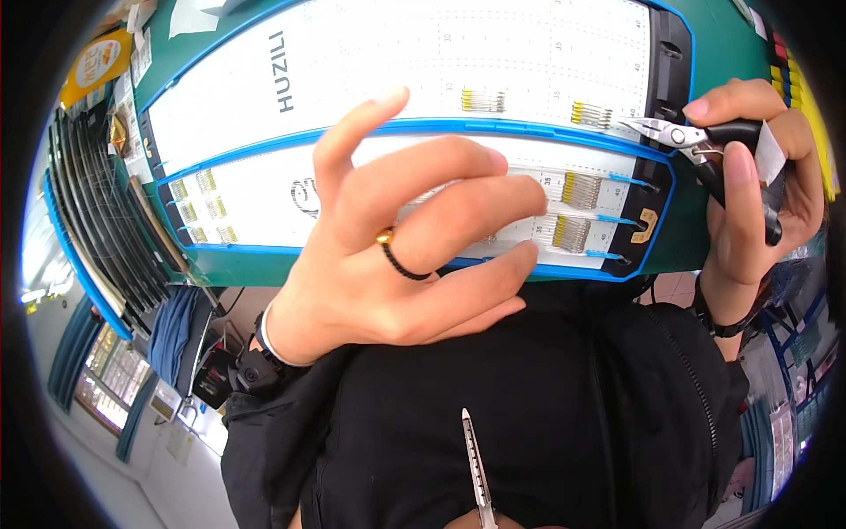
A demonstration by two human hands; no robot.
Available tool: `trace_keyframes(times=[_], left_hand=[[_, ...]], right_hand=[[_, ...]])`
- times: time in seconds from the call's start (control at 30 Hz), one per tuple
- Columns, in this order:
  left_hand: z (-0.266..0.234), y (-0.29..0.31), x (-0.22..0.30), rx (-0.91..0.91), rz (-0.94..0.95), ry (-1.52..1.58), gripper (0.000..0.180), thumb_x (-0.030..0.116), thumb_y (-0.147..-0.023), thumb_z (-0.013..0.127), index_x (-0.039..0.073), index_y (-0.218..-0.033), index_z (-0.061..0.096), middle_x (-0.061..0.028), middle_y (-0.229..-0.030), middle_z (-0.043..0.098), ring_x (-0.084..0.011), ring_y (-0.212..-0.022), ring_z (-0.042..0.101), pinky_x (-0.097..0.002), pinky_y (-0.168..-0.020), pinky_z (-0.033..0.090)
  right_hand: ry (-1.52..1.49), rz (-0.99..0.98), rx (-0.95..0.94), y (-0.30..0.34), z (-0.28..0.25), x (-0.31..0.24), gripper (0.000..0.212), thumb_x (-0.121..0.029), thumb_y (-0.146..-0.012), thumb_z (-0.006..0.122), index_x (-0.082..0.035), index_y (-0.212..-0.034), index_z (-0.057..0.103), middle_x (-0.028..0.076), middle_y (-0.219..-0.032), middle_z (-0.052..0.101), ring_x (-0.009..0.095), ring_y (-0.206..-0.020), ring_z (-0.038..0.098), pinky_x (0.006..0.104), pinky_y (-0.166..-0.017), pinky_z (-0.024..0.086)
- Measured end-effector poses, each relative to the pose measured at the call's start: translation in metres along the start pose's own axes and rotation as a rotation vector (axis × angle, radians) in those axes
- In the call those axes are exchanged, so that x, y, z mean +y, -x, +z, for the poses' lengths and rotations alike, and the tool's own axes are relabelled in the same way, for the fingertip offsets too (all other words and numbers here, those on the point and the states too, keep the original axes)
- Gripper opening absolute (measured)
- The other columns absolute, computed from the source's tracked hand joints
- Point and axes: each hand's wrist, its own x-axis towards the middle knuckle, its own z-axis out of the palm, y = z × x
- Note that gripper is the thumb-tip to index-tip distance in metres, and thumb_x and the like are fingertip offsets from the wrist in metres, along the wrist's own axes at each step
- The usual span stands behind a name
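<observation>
My left hand [370, 273] hovers palm down over the lower panel of a long, hinged flat case [264, 145] with blue edges and white inner faces. Its fingers are spread and bent, and nothing shows between them. A ring with black beads and a gold one circles one finger. My right hand [747, 229] grips black-handled pliers [677, 137], whose tips point left at the upper panel's right end. Near those tips lies a bundle of thin, yellow-ended metal pieces [591, 114]. Similar bundles [582, 189] sit on the lower panel, partly covered by my left hand.
The case lies on a green work surface [674, 251]. To the left stands a stack of dark curved sheets [101, 212], with a yellow packet [97, 63] behind it. A slim, slotted metal strip [476, 463] shows against black clothing. Yellow and black items line the far right.
</observation>
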Motion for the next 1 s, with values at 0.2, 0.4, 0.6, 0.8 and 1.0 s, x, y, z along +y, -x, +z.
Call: trace_keyframes(times=[0.2, 0.4, 0.6, 0.8, 1.0], left_hand=[[0.014, 0.010, 0.004, 0.081, 0.025, -0.069, 0.027, 0.038, -0.060, 0.085, 0.031, -0.085, 0.077, 0.0081, -0.107, 0.066, -0.0196, -0.108, 0.049, -0.0482, -0.109, 0.031], [0.008, 0.006, 0.008, 0.027, -0.052, -0.032, 0.031, 0.038, -0.058, 0.085, 0.030, -0.086, 0.076, 0.0054, -0.111, 0.066, -0.0219, -0.109, 0.049, -0.0486, -0.107, 0.032], [-0.007, -0.007, -0.006, -0.013, -0.165, -0.096, 0.047, 0.036, -0.066, 0.082, 0.016, -0.107, 0.069, -0.0049, -0.122, 0.063, -0.0312, -0.118, 0.049, -0.0482, -0.106, 0.033], [-0.001, -0.022, -0.004, -0.186, -0.218, 0.022, 0.058, 0.037, -0.074, 0.076, 0.014, -0.125, 0.063, -0.0055, -0.142, 0.057, -0.0294, -0.138, 0.046, -0.0503, -0.114, 0.027], [0.003, -0.025, -0.006, -0.272, -0.216, 0.032, 0.062, 0.047, -0.076, 0.069, 0.017, -0.130, 0.062, -0.0032, -0.142, 0.057, -0.0297, -0.141, 0.043, -0.0509, -0.117, 0.021]], right_hand=[[-0.051, -0.032, 0.066, 0.007, 0.002, 0.006, 0.013, 0.002, -0.085, 0.053, -0.004, -0.080, 0.044, 0.028, -0.100, 0.066, 0.021, -0.084, 0.057, 0.0301, -0.079, 0.045], [-0.004, -0.052, -0.022, 0.000, -0.001, -0.003, 0.012, 0.002, -0.085, 0.052, -0.004, -0.081, 0.043, 0.028, -0.100, 0.065, 0.020, -0.083, 0.057, 0.0302, -0.079, 0.045], [-0.094, 0.039, 0.001, 0.006, 0.001, -0.001, 0.012, 0.001, -0.086, 0.052, -0.005, -0.083, 0.042, 0.025, -0.100, 0.064, 0.018, -0.084, 0.054, 0.0276, -0.078, 0.043], [-0.070, 0.048, -0.041, 0.005, 0.002, -0.004, 0.017, -0.003, -0.087, 0.056, -0.007, -0.083, 0.041, 0.024, -0.100, 0.065, 0.018, -0.083, 0.053, 0.0276, -0.077, 0.042], [-0.075, 0.022, -0.066, 0.001, 0.007, -0.003, 0.021, -0.010, -0.088, 0.062, -0.007, -0.083, 0.041, 0.025, -0.101, 0.066, 0.015, -0.075, 0.050, 0.0257, -0.068, 0.041]])
